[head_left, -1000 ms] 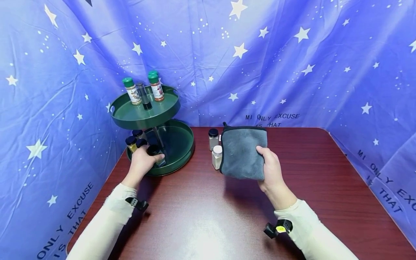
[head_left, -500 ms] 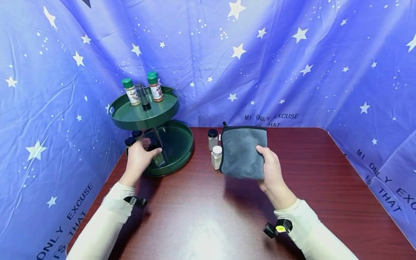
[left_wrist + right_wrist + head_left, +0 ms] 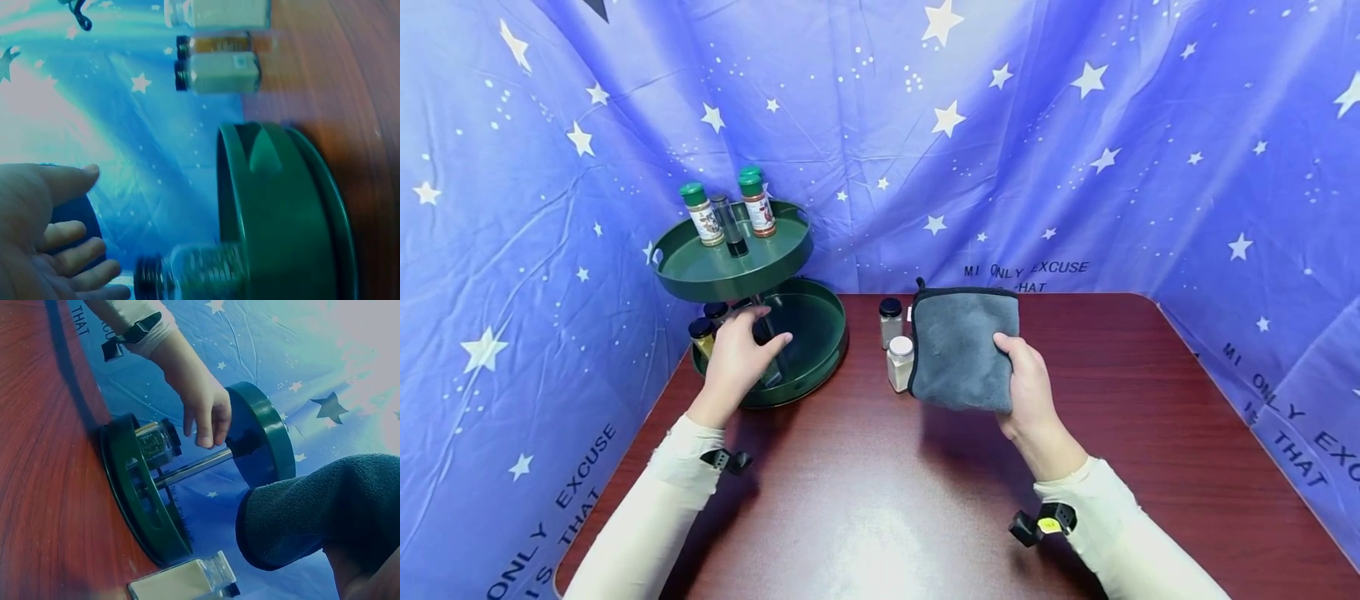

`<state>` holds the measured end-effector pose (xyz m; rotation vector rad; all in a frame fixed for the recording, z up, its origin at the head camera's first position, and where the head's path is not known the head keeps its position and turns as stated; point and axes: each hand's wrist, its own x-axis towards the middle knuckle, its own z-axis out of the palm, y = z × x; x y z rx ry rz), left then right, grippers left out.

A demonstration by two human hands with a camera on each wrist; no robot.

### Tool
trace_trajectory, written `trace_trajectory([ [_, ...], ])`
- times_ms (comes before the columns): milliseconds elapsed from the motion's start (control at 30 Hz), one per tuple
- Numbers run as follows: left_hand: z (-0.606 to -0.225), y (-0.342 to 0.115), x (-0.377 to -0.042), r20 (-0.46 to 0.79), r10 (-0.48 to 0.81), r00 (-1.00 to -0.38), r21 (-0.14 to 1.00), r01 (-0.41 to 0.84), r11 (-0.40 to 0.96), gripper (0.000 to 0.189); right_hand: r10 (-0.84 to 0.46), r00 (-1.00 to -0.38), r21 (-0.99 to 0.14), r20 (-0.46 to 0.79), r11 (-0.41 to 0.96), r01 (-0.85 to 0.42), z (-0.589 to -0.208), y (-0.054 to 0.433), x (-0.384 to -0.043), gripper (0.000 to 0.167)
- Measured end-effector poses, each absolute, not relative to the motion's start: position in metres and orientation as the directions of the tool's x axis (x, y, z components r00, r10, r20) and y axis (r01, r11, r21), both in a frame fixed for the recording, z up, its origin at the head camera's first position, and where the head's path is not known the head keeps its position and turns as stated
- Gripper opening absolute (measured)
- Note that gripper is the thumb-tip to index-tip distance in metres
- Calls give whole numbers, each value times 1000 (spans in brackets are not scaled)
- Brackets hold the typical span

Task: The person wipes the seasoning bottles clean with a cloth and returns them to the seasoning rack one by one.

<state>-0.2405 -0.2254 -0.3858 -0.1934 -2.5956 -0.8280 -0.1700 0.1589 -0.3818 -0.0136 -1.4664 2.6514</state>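
Left hand (image 3: 739, 358) has lifted away from the black-lidded herb jar (image 3: 155, 445) since the earlier frame; its fingers are extended and spread, holding nothing. Position: left of centre in the head view, near the green two-tier rack (image 3: 752, 277), whose lower tray holds the herb jar. Right hand (image 3: 1032, 385), right of centre, grips a gray cloth (image 3: 964, 350) with black edging, thumb on its near face. Just left of the cloth, a white-lidded jar (image 3: 900, 368) and a black-lidded jar (image 3: 891, 330) stand upright on the wooden table (image 3: 850, 467).
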Motion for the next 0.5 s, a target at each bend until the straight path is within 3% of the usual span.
trace_trajectory([
  [267, -387, -195, -243, 485, 156, -861, 507, 422, 751, 51, 103, -993, -845, 50, -525, -97, -382, 160, -171, 28],
  [500, -388, -173, -245, 486, 237, -841, 522, 497, 693, 52, 118, -990, -843, 75, -524, -126, -382, 161, -172, 28],
])
